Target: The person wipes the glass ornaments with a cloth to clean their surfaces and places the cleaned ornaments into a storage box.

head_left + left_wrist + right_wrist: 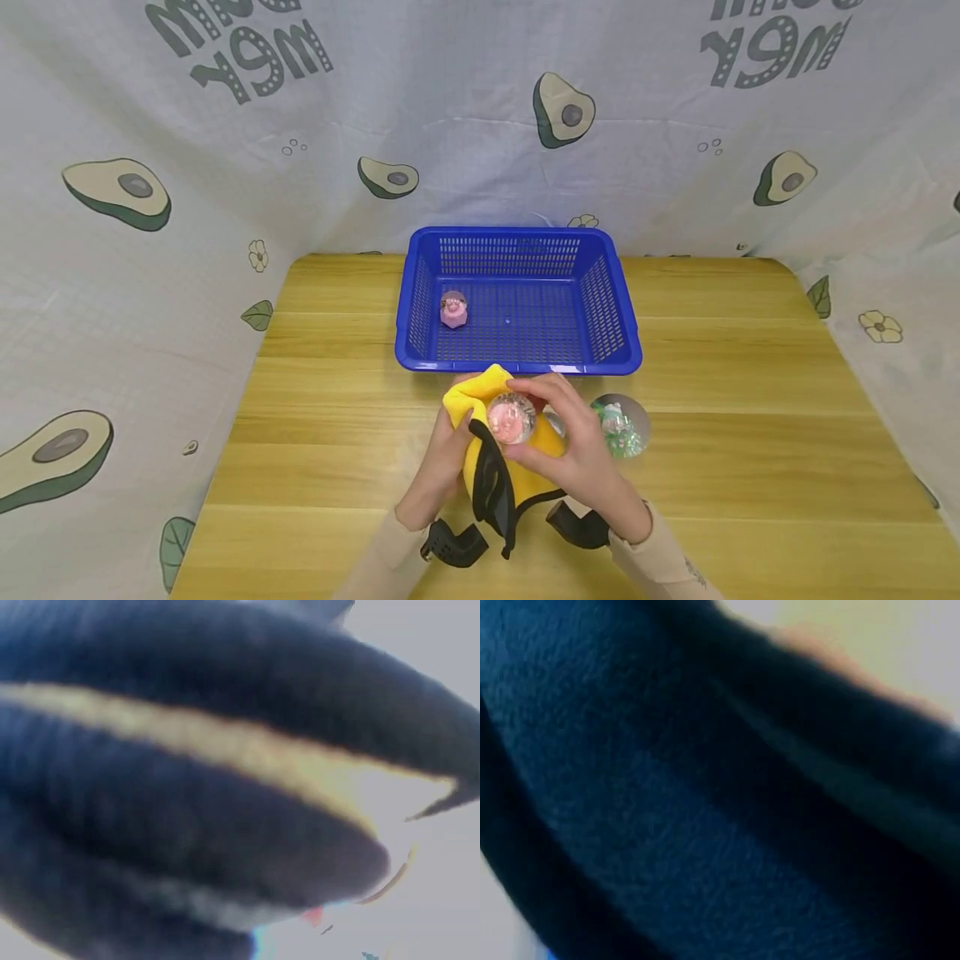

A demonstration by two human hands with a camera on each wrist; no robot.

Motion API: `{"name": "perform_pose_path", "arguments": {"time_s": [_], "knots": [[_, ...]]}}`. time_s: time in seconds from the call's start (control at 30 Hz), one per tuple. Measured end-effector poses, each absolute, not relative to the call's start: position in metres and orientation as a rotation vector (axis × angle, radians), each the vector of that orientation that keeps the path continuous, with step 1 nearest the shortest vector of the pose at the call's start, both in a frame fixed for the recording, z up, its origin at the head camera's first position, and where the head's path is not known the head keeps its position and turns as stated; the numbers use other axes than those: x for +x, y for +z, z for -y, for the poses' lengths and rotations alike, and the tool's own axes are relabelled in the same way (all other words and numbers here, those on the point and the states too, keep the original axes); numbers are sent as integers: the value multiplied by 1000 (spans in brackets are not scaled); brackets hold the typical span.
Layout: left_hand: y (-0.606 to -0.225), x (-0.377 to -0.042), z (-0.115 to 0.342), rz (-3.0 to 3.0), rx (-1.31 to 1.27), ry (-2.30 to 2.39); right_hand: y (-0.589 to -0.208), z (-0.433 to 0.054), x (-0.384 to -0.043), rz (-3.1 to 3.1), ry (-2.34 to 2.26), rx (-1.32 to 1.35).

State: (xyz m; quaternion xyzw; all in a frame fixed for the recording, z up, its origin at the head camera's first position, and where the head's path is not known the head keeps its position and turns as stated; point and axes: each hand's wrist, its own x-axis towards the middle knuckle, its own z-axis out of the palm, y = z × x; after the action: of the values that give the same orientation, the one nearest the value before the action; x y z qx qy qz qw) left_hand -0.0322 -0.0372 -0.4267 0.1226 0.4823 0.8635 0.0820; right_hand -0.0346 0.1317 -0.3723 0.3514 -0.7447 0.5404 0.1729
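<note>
My left hand (444,454) grips a yellow cloth (483,386) with a black edging and a dark underside that hangs toward me. In my right hand (577,446), thumb and fingers pinch a small clear snow globe (512,418) with a pink figure inside, held against the cloth. Both hands are just in front of the basket. Dark, blurred fabric (172,802) fills most of the left wrist view, and similar dark fabric (667,825) covers the right wrist view, so the fingers are hidden there.
Behind the hands stands a blue plastic basket (517,367) with a small pink snow globe (453,309) at its left. A snow globe with green contents (621,425) lies on the wooden table (750,400), right of my right hand. Another clear round object (555,422) is partly hidden by that hand.
</note>
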Motion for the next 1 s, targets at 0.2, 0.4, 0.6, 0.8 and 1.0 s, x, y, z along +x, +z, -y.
{"name": "perform_pose_path", "arguments": {"time_s": [0.2,0.4,0.6,0.8,1.0], "knots": [[-431,-26,37,-1452,267,2596,-376,-131,-36,2137,1568,988],[-437,-18,45,-1439,186,2618,-372,-130,-45,1952,1878,906],[-439,-12,60,-1397,156,2661,-356,-129,-64,1752,2014,824],[-438,-9,69,-1379,183,2722,-340,-130,-88,1725,1988,789],[-438,-6,71,-1330,235,2732,-334,-131,-113,1816,1905,732]]}}
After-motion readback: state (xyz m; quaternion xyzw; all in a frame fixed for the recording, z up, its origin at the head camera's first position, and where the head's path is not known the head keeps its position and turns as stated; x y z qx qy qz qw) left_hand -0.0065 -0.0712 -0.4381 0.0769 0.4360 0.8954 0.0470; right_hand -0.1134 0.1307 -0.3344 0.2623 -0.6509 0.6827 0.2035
